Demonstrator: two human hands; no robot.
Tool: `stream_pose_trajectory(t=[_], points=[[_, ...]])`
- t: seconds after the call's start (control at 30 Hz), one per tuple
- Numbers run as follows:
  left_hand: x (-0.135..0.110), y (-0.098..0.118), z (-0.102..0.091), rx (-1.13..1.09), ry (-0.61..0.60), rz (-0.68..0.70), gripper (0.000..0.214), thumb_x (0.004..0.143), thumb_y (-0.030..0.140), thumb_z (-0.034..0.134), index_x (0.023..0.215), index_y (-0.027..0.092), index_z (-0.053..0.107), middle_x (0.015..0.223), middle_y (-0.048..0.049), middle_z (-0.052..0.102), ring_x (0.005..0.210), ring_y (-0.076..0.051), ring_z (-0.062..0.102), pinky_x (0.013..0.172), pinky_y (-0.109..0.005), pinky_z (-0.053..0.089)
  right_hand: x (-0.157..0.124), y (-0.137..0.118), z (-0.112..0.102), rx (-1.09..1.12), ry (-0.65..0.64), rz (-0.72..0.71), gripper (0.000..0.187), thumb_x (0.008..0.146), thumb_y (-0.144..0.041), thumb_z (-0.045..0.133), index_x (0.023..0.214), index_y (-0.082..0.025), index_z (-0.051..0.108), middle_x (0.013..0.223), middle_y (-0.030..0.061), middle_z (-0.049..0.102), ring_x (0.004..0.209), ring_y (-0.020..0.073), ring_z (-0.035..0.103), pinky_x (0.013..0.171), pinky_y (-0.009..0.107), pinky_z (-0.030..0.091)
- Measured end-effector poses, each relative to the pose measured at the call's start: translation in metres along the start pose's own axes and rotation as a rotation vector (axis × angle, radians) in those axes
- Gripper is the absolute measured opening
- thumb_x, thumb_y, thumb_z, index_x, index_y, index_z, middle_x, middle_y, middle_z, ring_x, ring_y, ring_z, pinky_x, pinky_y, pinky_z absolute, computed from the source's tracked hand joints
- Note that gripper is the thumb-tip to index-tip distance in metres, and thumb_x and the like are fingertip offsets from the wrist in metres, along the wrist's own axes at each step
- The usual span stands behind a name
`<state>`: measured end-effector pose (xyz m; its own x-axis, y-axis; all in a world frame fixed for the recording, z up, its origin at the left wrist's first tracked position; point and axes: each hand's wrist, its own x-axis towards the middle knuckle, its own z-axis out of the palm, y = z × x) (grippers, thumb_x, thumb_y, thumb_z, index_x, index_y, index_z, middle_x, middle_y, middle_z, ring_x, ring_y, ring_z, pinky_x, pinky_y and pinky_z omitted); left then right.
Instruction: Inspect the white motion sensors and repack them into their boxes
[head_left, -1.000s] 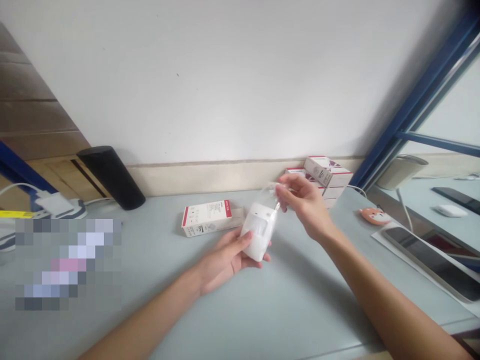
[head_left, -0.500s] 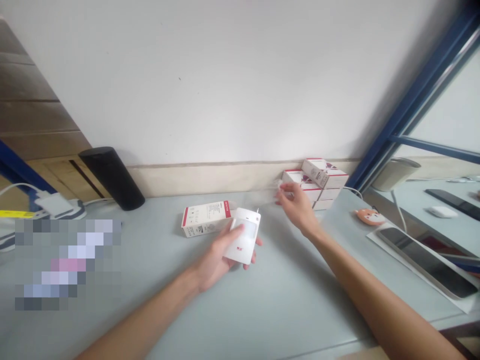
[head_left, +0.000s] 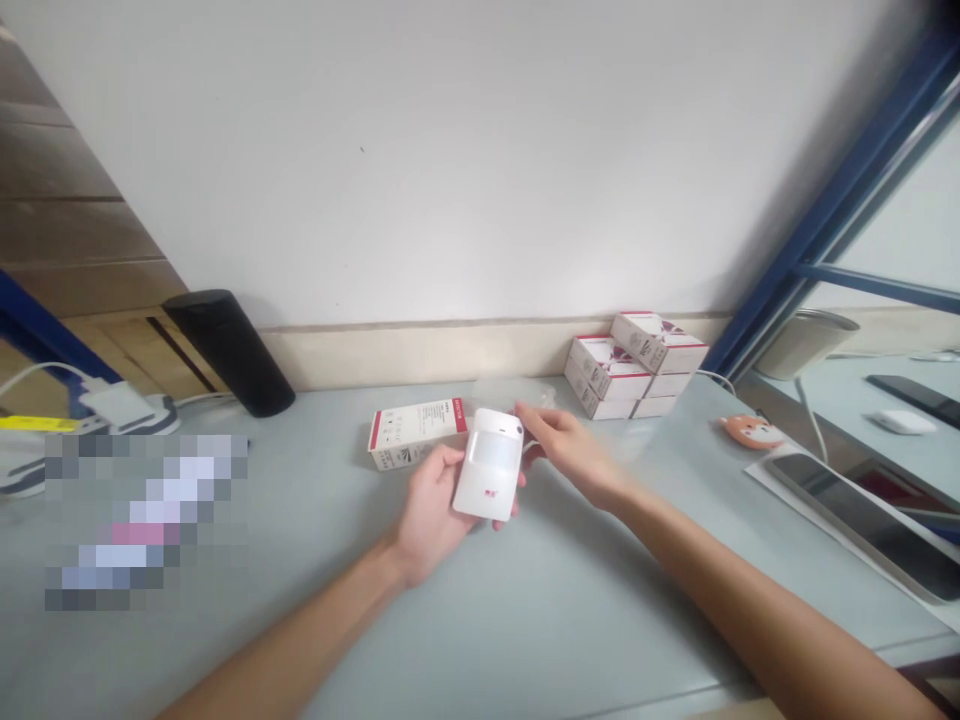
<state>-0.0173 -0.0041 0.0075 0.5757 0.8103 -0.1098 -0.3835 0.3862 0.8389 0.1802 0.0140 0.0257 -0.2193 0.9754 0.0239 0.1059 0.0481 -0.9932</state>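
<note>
My left hand (head_left: 435, 512) is closed around the lower left side of a white motion detector (head_left: 487, 470), a small case with a pale lens window and red print. It is held above the table with its front facing me. At the detector's upper right edge, my right hand (head_left: 574, 450) has its fingers closed against it; the fingertips are partly hidden. Just behind the detector lies its white and red printed box (head_left: 412, 433). A clear plastic bag (head_left: 510, 392) rests on the table near the wall, behind my right hand.
Several similar boxes (head_left: 634, 368) are stacked by the wall at the right. Beyond them are an orange animal-shaped item (head_left: 752, 432) and a dark phone-like slab (head_left: 862, 520) on white paper. A black cylinder (head_left: 232, 355) and a power strip (head_left: 154, 415) stand left on the grey table (head_left: 450, 640).
My right hand let go of the clear plastic bag, which now lies on the table, and moved left to the detector. My left thumb shifted from the detector's front to its side.
</note>
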Motion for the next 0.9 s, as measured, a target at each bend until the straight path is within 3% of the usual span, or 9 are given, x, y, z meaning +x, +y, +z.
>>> stream_pose_trajectory(t=[0.2,0.3,0.43,0.67,0.77,0.9], points=[[0.001,0.001,0.002,0.073,0.022,-0.028,0.047,0.098,0.038,0.036,0.122,0.007,0.063,0.099,-0.0194,0.074,0.074,-0.025,0.065,0.063,-0.034,0.044,0.001,0.006,0.0,0.087,0.056,0.031,0.042,0.092,-0.055,0.063,0.069,-0.019,0.065,0.067,-0.0014,0.055,0.063,0.0133,0.047,0.063,0.03,0.039],[0.003,0.003,0.003,0.089,0.049,-0.037,0.048,0.096,0.037,0.037,0.127,0.008,0.059,0.098,-0.0187,0.075,0.073,-0.025,0.065,0.058,-0.032,0.042,0.003,0.009,-0.002,0.007,0.15,0.017,0.039,0.091,-0.051,0.062,0.069,-0.02,0.069,0.069,-0.0007,0.056,0.066,0.0142,0.045,0.065,0.03,0.038],[0.003,0.005,0.003,0.153,0.068,-0.096,0.046,0.091,0.039,0.04,0.124,0.012,0.058,0.089,-0.0157,0.076,0.061,-0.021,0.063,0.046,-0.026,0.027,0.006,0.006,-0.009,-0.036,0.348,-0.057,0.031,0.089,-0.046,0.063,0.082,-0.022,0.079,0.079,0.0012,0.062,0.07,0.0157,0.05,0.064,0.03,0.04],[-0.002,0.003,0.006,0.222,-0.018,-0.271,0.042,0.085,0.038,0.042,0.122,0.019,0.052,0.087,-0.0129,0.076,0.062,-0.022,0.068,0.045,-0.022,0.019,0.019,-0.005,-0.061,0.151,0.703,-0.227,0.028,0.087,-0.046,0.066,0.086,-0.02,0.078,0.066,-0.0017,0.05,0.058,0.013,0.043,0.054,0.029,0.034],[0.001,0.003,0.0,0.23,-0.123,-0.369,0.042,0.087,0.043,0.039,0.112,0.014,0.058,0.086,-0.0155,0.074,0.062,-0.022,0.066,0.043,-0.023,0.019,0.024,-0.006,-0.087,0.209,0.777,-0.315,0.028,0.087,-0.047,0.067,0.083,-0.021,0.075,0.065,-0.0027,0.048,0.055,0.0118,0.042,0.052,0.029,0.033],[0.007,0.006,-0.012,0.193,-0.252,-0.388,0.045,0.089,0.047,0.037,0.099,0.012,0.064,0.081,-0.0133,0.069,0.06,-0.021,0.063,0.042,-0.026,0.023,0.027,-0.006,-0.11,0.219,0.809,-0.4,0.036,0.087,-0.058,0.067,0.088,-0.022,0.072,0.063,-0.0043,0.044,0.053,0.0114,0.041,0.051,0.029,0.034]])
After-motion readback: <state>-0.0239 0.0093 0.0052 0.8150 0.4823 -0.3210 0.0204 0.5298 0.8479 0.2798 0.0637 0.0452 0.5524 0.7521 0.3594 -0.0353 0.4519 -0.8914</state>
